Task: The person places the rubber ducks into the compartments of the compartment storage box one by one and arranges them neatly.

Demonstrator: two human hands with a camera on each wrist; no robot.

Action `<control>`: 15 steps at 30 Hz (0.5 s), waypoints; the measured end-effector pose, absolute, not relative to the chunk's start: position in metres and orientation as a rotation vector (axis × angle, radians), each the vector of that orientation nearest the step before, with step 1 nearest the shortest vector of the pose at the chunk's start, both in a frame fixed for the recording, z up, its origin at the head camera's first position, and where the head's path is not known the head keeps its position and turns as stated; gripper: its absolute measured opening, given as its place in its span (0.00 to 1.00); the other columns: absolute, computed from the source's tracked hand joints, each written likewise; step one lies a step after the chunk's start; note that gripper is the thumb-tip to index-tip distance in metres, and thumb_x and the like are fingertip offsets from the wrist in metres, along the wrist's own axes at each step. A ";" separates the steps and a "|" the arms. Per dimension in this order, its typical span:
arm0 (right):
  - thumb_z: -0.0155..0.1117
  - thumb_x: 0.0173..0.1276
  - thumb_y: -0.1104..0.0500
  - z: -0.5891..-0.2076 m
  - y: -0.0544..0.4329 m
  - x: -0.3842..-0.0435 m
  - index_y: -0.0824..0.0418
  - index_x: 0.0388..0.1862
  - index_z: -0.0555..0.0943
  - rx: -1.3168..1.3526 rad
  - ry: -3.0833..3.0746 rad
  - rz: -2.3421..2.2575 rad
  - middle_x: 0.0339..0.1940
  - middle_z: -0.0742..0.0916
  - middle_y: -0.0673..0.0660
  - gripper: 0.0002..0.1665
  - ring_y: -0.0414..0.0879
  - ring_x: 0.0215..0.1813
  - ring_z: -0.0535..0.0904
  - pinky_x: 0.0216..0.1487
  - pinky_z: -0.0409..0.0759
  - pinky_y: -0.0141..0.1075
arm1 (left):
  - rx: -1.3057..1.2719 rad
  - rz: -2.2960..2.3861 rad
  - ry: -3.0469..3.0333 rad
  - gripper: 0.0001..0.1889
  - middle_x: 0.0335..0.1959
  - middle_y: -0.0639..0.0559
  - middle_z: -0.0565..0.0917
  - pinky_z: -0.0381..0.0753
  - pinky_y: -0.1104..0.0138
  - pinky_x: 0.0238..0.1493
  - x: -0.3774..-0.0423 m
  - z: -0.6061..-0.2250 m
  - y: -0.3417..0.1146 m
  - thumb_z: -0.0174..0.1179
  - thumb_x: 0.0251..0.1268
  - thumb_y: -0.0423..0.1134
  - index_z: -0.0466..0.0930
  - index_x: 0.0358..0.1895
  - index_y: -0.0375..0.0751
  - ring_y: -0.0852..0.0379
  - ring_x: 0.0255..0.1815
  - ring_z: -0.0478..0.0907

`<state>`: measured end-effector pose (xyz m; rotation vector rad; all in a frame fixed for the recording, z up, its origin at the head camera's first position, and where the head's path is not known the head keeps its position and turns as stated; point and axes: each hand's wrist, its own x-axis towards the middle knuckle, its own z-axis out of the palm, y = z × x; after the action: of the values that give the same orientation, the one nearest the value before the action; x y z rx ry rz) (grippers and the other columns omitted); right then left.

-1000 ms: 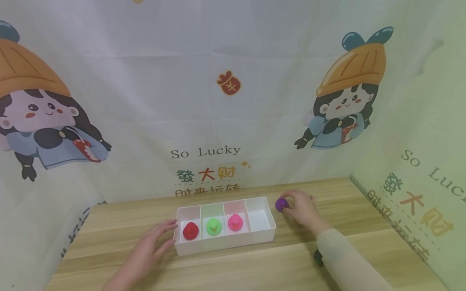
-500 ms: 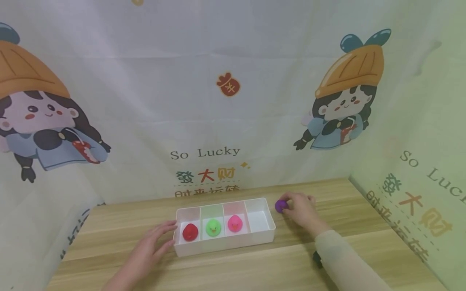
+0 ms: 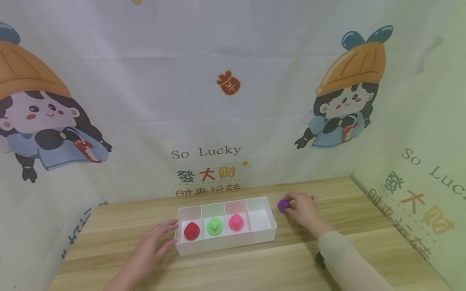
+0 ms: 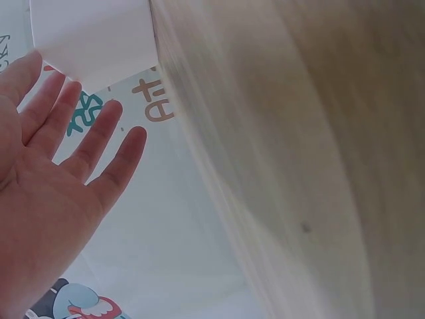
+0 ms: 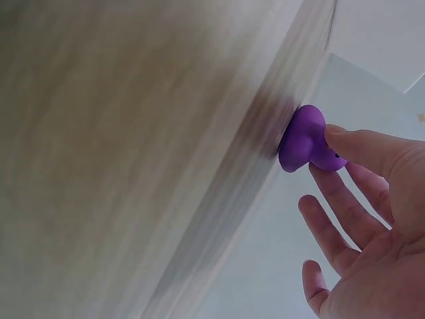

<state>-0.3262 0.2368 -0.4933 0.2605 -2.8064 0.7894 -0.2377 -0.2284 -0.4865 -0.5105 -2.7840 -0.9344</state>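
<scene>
My right hand (image 3: 305, 209) pinches a purple toy duck (image 3: 284, 206) between thumb and fingers, just right of the white compartment box (image 3: 225, 243). In the right wrist view the purple duck (image 5: 305, 138) is at the tabletop, its underside against or very near the wood. With fingers spread and fairly straight, my left hand (image 3: 154, 242) touches or nearly touches the box's left end. From left to right, a red toy duck (image 3: 191, 231), a green one (image 3: 214, 226) and a pink one (image 3: 236, 222) each sit in their own compartment; the rightmost compartment holds nothing.
The wooden table (image 3: 233, 275) ends at a printed cloth backdrop (image 3: 145, 101) behind, with cloth on both sides too. A small dark object (image 3: 320, 260) shows beside the right sleeve (image 3: 346, 258).
Hardly anything differs. The whole head view shifts slightly; the right hand keeps its pinch on the purple duck beside the box, and the left hand stays at the box's left end.
</scene>
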 end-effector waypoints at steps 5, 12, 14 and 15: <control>0.77 0.60 0.65 -0.493 0.238 -0.325 0.58 0.47 0.86 0.255 -2.796 0.798 0.50 0.91 0.59 0.16 0.64 0.59 0.81 0.68 0.55 0.70 | -0.513 -0.946 -2.773 0.23 0.74 0.42 0.74 0.67 0.35 0.73 -0.238 -0.484 -0.229 0.65 0.72 0.37 0.77 0.68 0.41 0.34 0.75 0.69; 0.76 0.61 0.64 -0.490 0.240 -0.320 0.59 0.50 0.85 0.211 -2.789 0.829 0.52 0.91 0.60 0.17 0.63 0.59 0.83 0.67 0.57 0.68 | -0.505 -0.943 -2.784 0.23 0.74 0.43 0.75 0.68 0.35 0.73 -0.238 -0.486 -0.228 0.65 0.72 0.38 0.77 0.68 0.41 0.34 0.75 0.69; 0.76 0.61 0.64 -0.488 0.238 -0.318 0.59 0.50 0.85 0.209 -2.790 0.825 0.53 0.91 0.61 0.18 0.63 0.59 0.83 0.68 0.57 0.69 | -0.504 -0.948 -2.778 0.23 0.74 0.42 0.75 0.68 0.35 0.73 -0.237 -0.487 -0.228 0.65 0.72 0.38 0.78 0.68 0.41 0.34 0.75 0.70; 0.76 0.61 0.64 -0.487 0.237 -0.317 0.59 0.50 0.85 0.212 -2.790 0.827 0.52 0.91 0.61 0.18 0.63 0.59 0.83 0.69 0.56 0.70 | -0.501 -0.950 -2.775 0.23 0.74 0.42 0.75 0.68 0.35 0.73 -0.237 -0.487 -0.228 0.65 0.72 0.37 0.78 0.68 0.41 0.34 0.75 0.70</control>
<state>-0.3168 0.2373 -0.4871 0.2121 -2.7897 0.8274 -0.2371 -0.2281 -0.4865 -0.5005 -2.7751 -0.9499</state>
